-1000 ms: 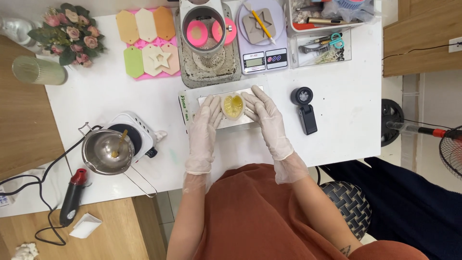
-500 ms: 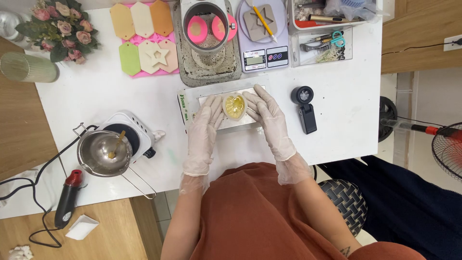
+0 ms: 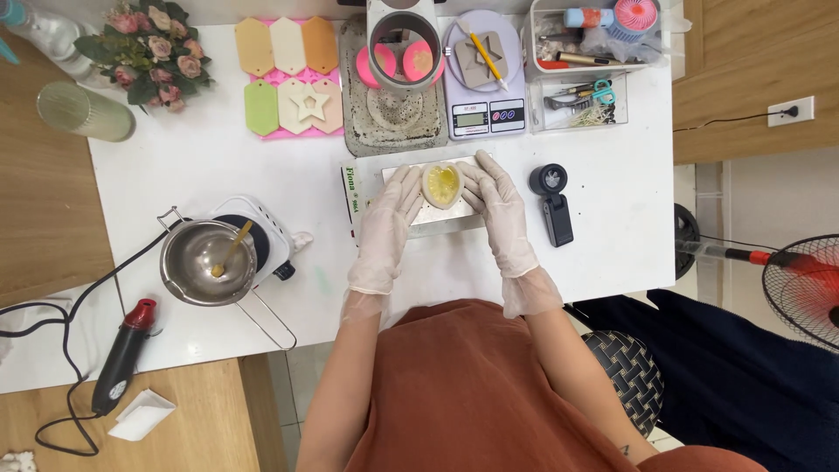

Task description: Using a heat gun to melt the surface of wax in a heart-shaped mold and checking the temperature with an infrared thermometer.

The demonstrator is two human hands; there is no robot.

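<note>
From the head camera, a small heart-shaped mould filled with yellow wax sits on a flat metal tray near the middle of the white desk. Its open face points up; its long axis runs away from the person, the narrow end nearer them.

Just behind the tray stand a grey mat with a metal cylinder and pink discs, and a digital scale carrying a star mould and a yellow pen. To the far left lie pastel hexagon tags. A black clip-on lens lies just right of the tray. A steel melting pot rests on a hot plate at the left.

Both gloved hands lie flat, fingers extended forward. The left hand and right hand cup the mould from either side, fingertips touching it.
</note>
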